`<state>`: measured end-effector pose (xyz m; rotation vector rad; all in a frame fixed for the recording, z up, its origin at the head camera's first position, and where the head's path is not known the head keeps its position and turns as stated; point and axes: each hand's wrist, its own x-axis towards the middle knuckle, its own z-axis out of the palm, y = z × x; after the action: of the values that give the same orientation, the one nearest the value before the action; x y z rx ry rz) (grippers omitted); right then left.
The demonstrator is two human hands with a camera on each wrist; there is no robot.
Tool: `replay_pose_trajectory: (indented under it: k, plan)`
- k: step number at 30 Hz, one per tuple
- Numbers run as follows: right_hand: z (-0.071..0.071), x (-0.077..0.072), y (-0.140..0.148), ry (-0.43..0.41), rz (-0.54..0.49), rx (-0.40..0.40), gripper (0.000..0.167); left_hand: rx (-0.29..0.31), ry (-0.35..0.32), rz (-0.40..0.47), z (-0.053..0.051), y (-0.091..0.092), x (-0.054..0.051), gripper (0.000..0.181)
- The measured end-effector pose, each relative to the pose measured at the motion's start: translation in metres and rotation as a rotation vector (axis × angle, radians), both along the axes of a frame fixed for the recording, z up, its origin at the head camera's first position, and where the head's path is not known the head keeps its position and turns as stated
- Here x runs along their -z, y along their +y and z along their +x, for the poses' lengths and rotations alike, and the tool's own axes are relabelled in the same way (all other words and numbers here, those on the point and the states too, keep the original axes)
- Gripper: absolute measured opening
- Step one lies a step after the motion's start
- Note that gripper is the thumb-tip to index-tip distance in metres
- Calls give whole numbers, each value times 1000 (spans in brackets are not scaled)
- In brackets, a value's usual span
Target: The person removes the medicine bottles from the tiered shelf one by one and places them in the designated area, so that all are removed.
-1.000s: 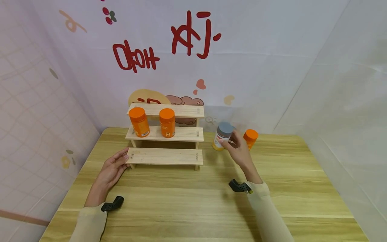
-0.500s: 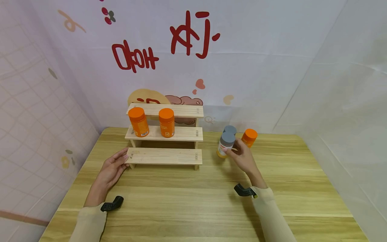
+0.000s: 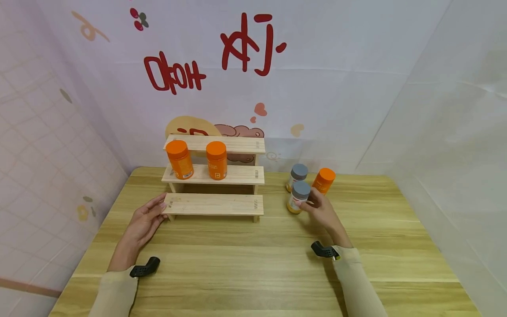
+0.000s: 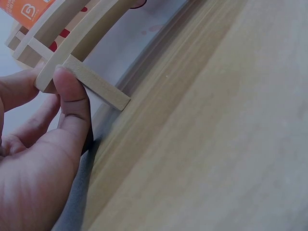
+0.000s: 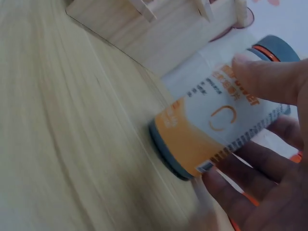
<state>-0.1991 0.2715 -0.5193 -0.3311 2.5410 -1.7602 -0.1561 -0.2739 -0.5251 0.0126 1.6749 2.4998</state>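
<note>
A three-step wooden shelf rack (image 3: 214, 204) stands at the back left of the table in the head view. My left hand (image 3: 143, 224) pinches the left end of its lowest board (image 4: 53, 67) between thumb and fingers. On the middle board stand two orange jars (image 3: 180, 160) with orange lids. To the right of the rack, my right hand (image 3: 324, 215) grips a white-and-orange supplement bottle (image 5: 211, 115) with a grey lid. The thumb lies on its label and the fingers wrap the far side; in the right wrist view the bottle looks tilted, its base close to the table.
Just behind the held bottle stands a second grey-lidded bottle (image 3: 298, 173). Another orange jar (image 3: 325, 179) stands to its right, partly behind my right hand. A printed white cloth (image 3: 336, 88) hangs behind the wooden table (image 3: 245, 268) and along its sides.
My right hand has drawn the grey-lidded bottle toward me and slightly right, revealing the second grey-lidded bottle behind it. My left hand stays on the rack.
</note>
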Motion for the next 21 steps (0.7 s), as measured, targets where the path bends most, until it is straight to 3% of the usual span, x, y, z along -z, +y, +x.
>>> replay_pose_trajectory:
  k: [13, 21]
  plan:
    - [-1, 3, 16, 29, 34, -83, 53, 9, -6, -26, 0, 0, -1, 55]
    - [-2, 6, 19, 23, 32, -79, 52, 12, -2, -26, 0, 0, -2, 53]
